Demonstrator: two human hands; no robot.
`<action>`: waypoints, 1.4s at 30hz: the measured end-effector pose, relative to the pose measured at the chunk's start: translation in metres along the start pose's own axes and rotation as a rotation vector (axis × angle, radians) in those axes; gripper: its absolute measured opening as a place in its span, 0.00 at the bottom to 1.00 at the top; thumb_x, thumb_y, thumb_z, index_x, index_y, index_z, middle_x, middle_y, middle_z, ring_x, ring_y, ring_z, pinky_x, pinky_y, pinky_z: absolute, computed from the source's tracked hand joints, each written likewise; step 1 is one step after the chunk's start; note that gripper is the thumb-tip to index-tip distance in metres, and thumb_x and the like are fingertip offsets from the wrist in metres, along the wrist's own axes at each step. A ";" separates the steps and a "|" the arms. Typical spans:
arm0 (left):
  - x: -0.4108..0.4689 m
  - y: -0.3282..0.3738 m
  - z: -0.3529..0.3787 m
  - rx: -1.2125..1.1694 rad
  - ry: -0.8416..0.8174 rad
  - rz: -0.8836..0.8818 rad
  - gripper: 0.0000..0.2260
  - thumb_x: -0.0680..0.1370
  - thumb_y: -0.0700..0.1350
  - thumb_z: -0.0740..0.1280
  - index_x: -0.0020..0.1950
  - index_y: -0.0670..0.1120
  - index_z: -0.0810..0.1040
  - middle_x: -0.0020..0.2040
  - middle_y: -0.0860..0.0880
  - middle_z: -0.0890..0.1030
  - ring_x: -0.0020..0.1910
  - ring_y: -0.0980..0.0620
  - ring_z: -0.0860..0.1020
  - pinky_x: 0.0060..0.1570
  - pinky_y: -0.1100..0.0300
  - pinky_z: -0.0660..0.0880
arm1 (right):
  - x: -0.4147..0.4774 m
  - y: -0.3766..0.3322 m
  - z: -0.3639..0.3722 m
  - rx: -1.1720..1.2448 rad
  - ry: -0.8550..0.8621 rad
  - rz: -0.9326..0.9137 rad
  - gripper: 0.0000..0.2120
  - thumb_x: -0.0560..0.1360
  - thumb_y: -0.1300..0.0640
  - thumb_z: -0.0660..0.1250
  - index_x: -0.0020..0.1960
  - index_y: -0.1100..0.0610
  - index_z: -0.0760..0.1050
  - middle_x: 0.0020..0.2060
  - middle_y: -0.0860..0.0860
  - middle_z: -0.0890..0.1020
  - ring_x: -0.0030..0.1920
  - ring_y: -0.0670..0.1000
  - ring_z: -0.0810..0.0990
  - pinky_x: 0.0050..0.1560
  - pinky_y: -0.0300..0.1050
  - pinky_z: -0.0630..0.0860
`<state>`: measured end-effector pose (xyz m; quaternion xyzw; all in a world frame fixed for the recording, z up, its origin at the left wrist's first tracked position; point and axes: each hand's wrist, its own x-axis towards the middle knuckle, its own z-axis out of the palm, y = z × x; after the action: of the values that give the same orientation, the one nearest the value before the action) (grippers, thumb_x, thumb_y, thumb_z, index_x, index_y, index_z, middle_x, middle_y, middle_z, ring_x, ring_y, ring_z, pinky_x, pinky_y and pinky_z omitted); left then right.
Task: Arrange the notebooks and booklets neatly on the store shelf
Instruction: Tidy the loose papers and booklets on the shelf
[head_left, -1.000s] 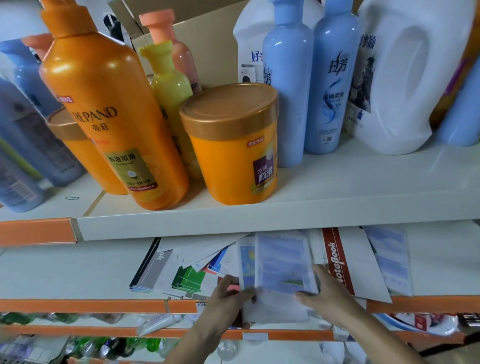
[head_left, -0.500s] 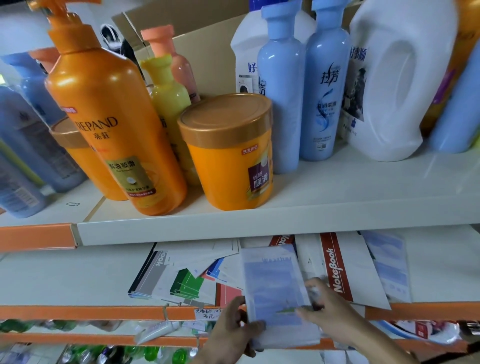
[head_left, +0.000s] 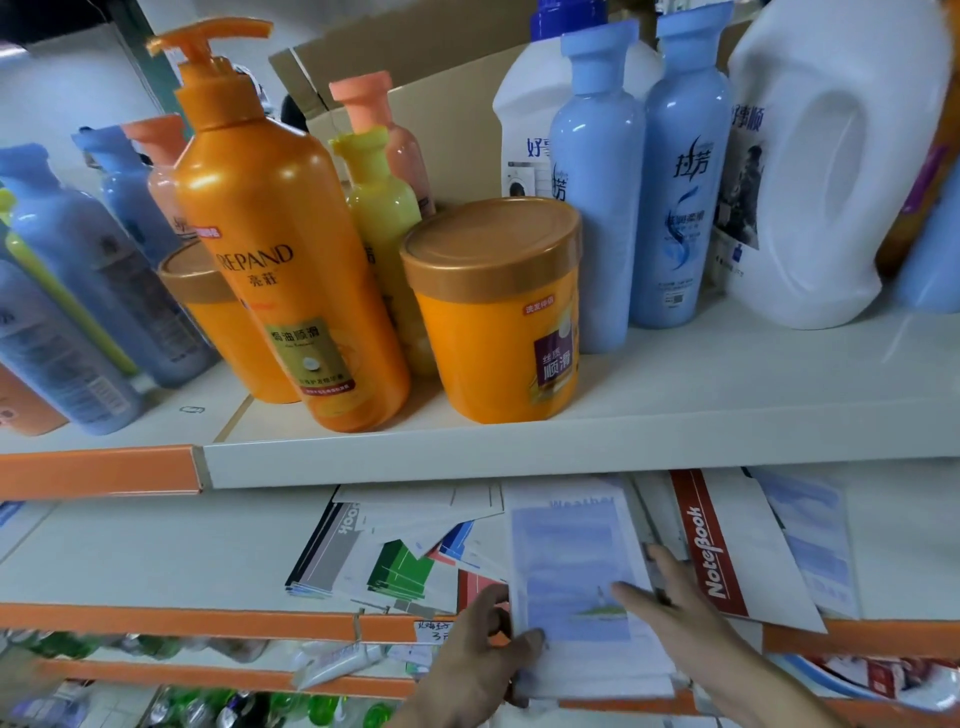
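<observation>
Booklet (head_left: 571, 561) lengthwise front-to-back, left hand (head_left: 478, 649) pinching edge, right hand (head_left: 685, 613) on top

Jumbled notebooks (head_left: 415, 551), blue booklet (head_left: 574, 566) topmost
</observation>
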<state>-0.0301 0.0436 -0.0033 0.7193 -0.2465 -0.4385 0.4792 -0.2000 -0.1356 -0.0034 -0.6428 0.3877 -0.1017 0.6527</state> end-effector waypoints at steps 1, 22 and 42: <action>-0.001 0.001 -0.005 -0.022 0.004 0.006 0.20 0.74 0.47 0.75 0.64 0.50 0.75 0.54 0.42 0.84 0.49 0.38 0.84 0.44 0.41 0.83 | -0.002 -0.005 0.003 0.018 -0.008 -0.007 0.37 0.78 0.42 0.68 0.80 0.41 0.51 0.78 0.43 0.57 0.76 0.50 0.60 0.72 0.52 0.61; -0.149 -0.056 -0.222 0.022 0.361 0.065 0.18 0.73 0.57 0.72 0.62 0.57 0.78 0.49 0.44 0.84 0.43 0.53 0.82 0.43 0.58 0.78 | -0.027 -0.093 0.270 0.187 -0.182 -0.187 0.14 0.78 0.61 0.69 0.62 0.53 0.75 0.51 0.49 0.86 0.48 0.47 0.85 0.44 0.39 0.78; -0.347 -0.153 -0.466 0.682 0.994 -0.038 0.26 0.82 0.61 0.59 0.78 0.53 0.63 0.71 0.56 0.71 0.70 0.56 0.68 0.66 0.61 0.68 | -0.060 -0.141 0.559 0.161 -0.348 -0.187 0.13 0.79 0.61 0.68 0.63 0.55 0.73 0.47 0.51 0.86 0.39 0.51 0.87 0.34 0.46 0.80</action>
<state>0.1930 0.5969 0.0677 0.9555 -0.1069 0.0455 0.2713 0.1670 0.3057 0.0774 -0.6296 0.1982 -0.0798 0.7470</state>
